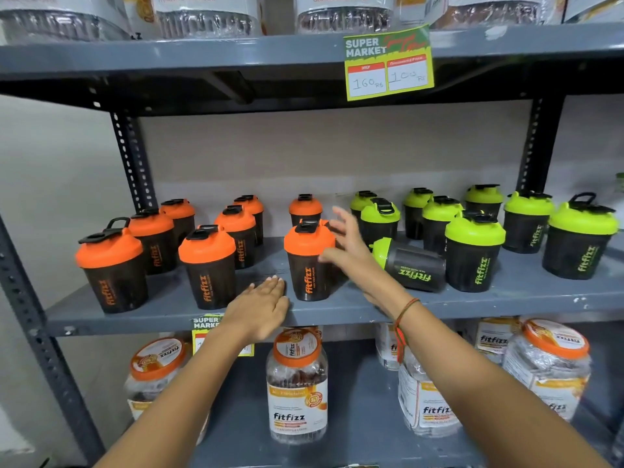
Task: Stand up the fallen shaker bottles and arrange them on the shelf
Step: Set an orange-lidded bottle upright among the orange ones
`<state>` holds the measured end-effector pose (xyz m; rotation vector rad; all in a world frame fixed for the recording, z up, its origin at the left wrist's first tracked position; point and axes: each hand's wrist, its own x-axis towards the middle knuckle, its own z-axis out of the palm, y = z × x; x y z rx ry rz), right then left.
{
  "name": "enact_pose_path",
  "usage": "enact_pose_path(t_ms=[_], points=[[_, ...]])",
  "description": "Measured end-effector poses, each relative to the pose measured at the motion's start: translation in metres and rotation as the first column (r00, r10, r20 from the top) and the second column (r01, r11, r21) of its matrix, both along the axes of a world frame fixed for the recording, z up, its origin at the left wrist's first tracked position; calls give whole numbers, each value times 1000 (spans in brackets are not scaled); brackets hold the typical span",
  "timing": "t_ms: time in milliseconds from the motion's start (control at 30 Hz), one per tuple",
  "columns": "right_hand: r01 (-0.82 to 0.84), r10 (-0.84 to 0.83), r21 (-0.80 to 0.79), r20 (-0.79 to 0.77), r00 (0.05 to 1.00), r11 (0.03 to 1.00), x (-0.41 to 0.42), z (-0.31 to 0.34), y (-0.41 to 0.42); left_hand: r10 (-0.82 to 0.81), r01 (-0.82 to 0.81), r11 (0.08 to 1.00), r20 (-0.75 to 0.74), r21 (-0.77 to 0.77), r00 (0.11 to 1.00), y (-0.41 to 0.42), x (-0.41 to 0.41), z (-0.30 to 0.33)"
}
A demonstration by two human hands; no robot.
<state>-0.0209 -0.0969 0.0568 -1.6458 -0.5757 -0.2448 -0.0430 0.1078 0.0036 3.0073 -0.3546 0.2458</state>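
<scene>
Several black shaker bottles with orange lids stand on the left half of the grey middle shelf (337, 307). Green-lidded ones stand on the right half. One green-lidded shaker (410, 265) lies on its side near the shelf's middle, lid pointing left. An upright orange-lidded shaker (309, 260) stands at the front centre. My right hand (347, 241) is just to its right, fingers spread, thumb near its side, holding nothing. Behind that hand a bit of another orange lid shows, mostly hidden. My left hand (263, 305) rests flat on the shelf's front edge, fingers together.
Clear jars with orange lids (297, 383) fill the shelf below. More jars sit on the top shelf (202, 55), which carries a green price tag (388, 62). Perforated steel uprights (131, 157) frame the shelf on both sides.
</scene>
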Motion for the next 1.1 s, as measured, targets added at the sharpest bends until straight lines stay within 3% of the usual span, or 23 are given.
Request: enact_pose_path(t_ms=[67,133,200,267,367,467,567,633,867,1100], points=[[53,-59,127,45,997,991,0,24,-6,-1,1,1000,-19,1,1000,0,2,2],[199,-217,133,134,967,971,11,50,-11,0,0,1000,-58,-6,998,0,3,4],[371,-360,-4,235,903,928,30,75,-15,10,-12,1000,-72,-23,997,-1,3,6],[480,-393,-266,318,863,836,53,94,-16,28,-31,999,-60,-35,998,-4,2,6],[469,-301,-679,360,883,565,78,106,-9,48,-50,998,-39,-35,998,-6,1,5],[448,-267,-824,372,889,346,92,100,5,49,-50,998,-22,-36,999,-6,1,4],[408,-229,-877,356,906,252,103,86,19,44,-43,998,2,-35,999,-5,1,2],[359,-256,-906,300,919,225,113,77,27,40,-39,999,14,-33,999,-4,1,1],[298,-377,-911,180,909,285,141,66,35,39,-38,999,41,-36,998,-3,3,-2],[179,-293,-927,79,953,330,146,74,36,42,-40,998,43,-44,998,-3,3,-3]])
